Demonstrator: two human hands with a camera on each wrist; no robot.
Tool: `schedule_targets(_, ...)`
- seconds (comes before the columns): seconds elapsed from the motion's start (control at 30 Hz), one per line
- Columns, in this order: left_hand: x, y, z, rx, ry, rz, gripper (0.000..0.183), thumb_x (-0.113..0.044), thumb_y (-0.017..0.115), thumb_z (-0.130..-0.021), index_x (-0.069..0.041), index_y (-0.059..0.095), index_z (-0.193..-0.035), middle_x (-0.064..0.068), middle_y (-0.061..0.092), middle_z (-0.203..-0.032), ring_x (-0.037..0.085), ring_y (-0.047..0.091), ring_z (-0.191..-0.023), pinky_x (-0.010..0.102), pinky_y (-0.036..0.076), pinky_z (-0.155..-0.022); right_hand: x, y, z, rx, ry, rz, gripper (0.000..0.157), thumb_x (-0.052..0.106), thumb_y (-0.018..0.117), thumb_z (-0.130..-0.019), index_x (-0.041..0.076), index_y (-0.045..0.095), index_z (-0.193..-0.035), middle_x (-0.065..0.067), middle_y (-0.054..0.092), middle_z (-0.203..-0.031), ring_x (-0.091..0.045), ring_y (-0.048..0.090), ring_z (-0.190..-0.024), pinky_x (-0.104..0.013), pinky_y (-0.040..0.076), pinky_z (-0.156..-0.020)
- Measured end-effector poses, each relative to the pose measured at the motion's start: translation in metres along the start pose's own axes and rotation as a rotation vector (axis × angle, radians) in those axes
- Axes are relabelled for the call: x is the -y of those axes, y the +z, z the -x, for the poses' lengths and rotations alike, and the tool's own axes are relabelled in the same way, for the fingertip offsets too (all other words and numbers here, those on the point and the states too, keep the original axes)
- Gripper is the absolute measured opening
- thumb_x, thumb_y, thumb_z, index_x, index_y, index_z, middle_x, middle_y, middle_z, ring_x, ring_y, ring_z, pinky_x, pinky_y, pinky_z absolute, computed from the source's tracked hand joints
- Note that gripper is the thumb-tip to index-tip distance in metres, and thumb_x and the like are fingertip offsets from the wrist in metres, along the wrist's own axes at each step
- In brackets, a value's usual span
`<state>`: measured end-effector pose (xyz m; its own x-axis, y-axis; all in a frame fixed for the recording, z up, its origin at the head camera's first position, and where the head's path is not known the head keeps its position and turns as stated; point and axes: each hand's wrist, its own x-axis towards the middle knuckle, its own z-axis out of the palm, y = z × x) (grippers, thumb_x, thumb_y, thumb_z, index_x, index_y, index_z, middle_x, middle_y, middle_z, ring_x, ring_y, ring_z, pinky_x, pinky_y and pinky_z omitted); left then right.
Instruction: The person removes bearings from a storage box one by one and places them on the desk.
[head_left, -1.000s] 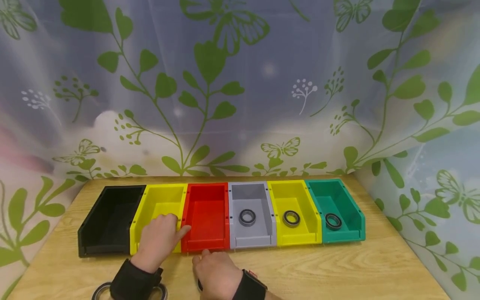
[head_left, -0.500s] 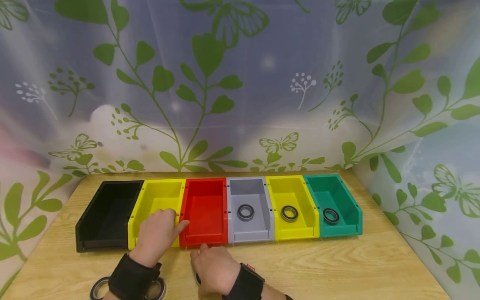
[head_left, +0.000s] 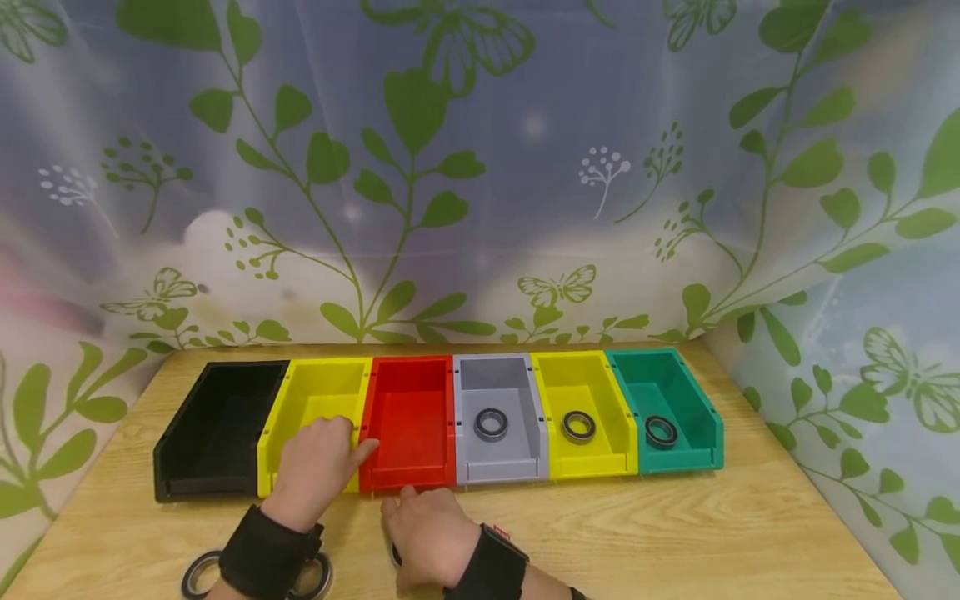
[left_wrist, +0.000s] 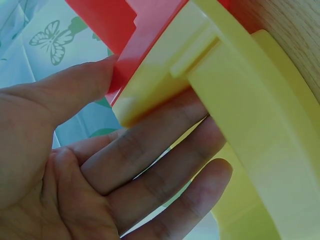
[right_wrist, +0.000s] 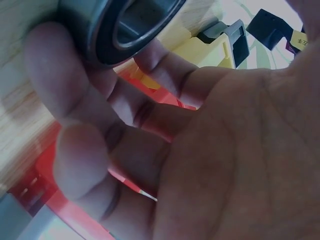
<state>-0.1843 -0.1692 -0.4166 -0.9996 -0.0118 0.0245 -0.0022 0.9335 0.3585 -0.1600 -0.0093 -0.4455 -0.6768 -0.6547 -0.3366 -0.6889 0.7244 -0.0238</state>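
Observation:
My left hand [head_left: 318, 467] grips the front of the left yellow bin [head_left: 330, 387]. In the left wrist view its fingers [left_wrist: 150, 145] reach inside the yellow bin, while the thumb lies against the side of the red bin [left_wrist: 142, 47]. Just in front of that red bin, my right hand [head_left: 433, 537] is low over the table. Its curled fingers hold a ball bearing [right_wrist: 97, 30], a dark ring with a steel rim, tilted on edge in the right wrist view. From the head, the hand covers most of this bearing [head_left: 396, 556].
Beneath the left wrist, two larger bearings [head_left: 197, 575] lie partly hidden on the wooden table [head_left: 637, 533]. One bearing lies in each of the grey bin [head_left: 498, 467], the right yellow bin [head_left: 592, 462] and the green bin [head_left: 693, 454]. A black bin [head_left: 206, 483] ends the row at left.
The head view has tilted slightly, raising the bins a little in the picture. Both hands keep nearly the same place against the bins and bearing.

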Motion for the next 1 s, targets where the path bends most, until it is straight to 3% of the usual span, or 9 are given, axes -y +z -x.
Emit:
schedule_targets(0.4, 0.001, 0.002, -0.001, -0.015, 0.007, -0.011, 0.034, -0.028, 0.081, -0.090, 0.000, 0.065, -0.080, 0.004, 0.045, -0.054, 0.020, 0.043, -0.048, 0.029, 0.035, -0.048, 0.001, -0.002, 0.002, -0.003, 0.008, 0.015, 0.068, 0.052, 0.092, -0.070, 0.022, 0.063, -0.124, 0.004, 0.065, -0.104, -0.010, 0.057, -0.082, -0.031, 0.050, -0.070)
schedule_targets(0.6, 0.001, 0.002, 0.000, -0.013, 0.006, -0.001, 0.034, -0.028, 0.082, -0.090, 0.000, 0.065, -0.081, 0.004, 0.045, -0.055, 0.020, 0.043, -0.048, 0.029, 0.035, -0.048, -0.002, -0.009, 0.007, -0.020, -0.008, -0.026, 0.065, 0.052, 0.092, -0.070, 0.023, 0.065, -0.121, 0.007, 0.065, -0.097, -0.007, 0.058, -0.085, -0.032, 0.050, -0.071)
schedule_targets(0.8, 0.002, 0.001, 0.000, -0.027, 0.018, -0.013, 0.035, -0.028, 0.082, -0.090, -0.002, 0.063, -0.076, 0.004, 0.044, -0.054, 0.020, 0.042, -0.047, 0.028, 0.034, -0.047, -0.010, -0.023, 0.017, -0.082, -0.035, -0.089, 0.054, 0.044, 0.093, -0.074, 0.020, 0.067, -0.114, 0.007, 0.065, -0.090, -0.006, 0.057, -0.077, -0.028, 0.046, -0.062)
schedule_targets(1.0, 0.001, 0.002, 0.001, -0.043, 0.033, -0.023, 0.038, -0.028, 0.082, -0.089, -0.005, 0.059, -0.071, 0.003, 0.042, -0.053, 0.020, 0.041, -0.046, 0.028, 0.031, -0.045, -0.025, -0.046, 0.032, -0.191, -0.048, -0.177, 0.041, 0.028, 0.089, -0.082, 0.016, 0.067, -0.114, 0.006, 0.068, -0.092, -0.006, 0.059, -0.075, -0.023, 0.047, -0.063)
